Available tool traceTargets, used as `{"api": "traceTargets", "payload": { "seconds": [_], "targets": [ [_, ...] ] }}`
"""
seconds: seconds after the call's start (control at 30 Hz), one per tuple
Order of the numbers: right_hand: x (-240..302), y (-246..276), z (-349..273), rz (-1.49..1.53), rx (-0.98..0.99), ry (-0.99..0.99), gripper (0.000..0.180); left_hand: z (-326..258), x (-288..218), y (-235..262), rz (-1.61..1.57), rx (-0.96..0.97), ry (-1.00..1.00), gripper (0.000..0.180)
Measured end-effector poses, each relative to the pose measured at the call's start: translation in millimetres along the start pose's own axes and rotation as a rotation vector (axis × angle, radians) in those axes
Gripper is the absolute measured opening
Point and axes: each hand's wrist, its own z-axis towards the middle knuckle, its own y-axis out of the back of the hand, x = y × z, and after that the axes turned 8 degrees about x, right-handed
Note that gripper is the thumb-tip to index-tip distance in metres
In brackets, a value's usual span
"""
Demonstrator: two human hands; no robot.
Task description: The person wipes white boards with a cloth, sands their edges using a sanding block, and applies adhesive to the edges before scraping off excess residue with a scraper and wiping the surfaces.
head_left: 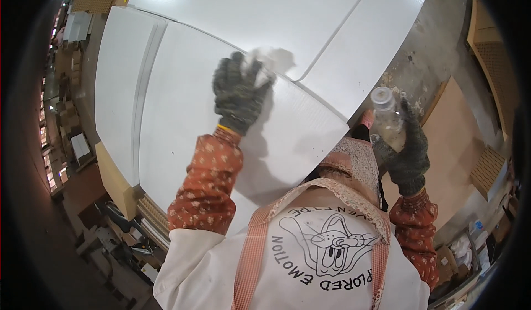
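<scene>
My left hand, in a dark grey-green knit glove, is over a white panel. Its fingers are closed on a white cloth, which motion blurs and which lies near the seam between panels. Off the panel's right corner, my right hand, gloved alike, grips a clear plastic bottle. The bottle stands roughly upright, its mouth towards the top and what seems a cloudy content inside. Both forearms wear rust-red sleeves with a small flower print.
More white panels lie beyond and to the left, edge to edge with narrow gaps. A brown board is on the right above a concrete floor. Brown cardboard leans at the left, and clutter with bags fills the lower right.
</scene>
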Motion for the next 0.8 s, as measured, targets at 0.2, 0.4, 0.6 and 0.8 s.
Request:
{"api": "traceTargets", "payload": {
  "seconds": [0.2,0.4,0.6,0.8],
  "targets": [
    [25.7,0.1,27.3,-0.404,0.253,0.143,0.073,-20.6,-43.1,14.7,-0.064,0.086,-0.034,0.053],
    [46.8,-1.2,36.6,-0.454,0.28,0.147,0.071,-22.0,110.6,15.7,0.165,0.239,0.734,0.06],
    [39.2,-2.2,21.6,-0.402,0.226,-0.01,0.075,-12.2,20.8,19.8,-0.021,0.114,0.23,0.061],
    [34.8,-4.2,21.0,-0.292,0.141,-0.119,0.073,22.7,128.6,8.5,0.156,0.111,0.373,0.052]
  ]
}}
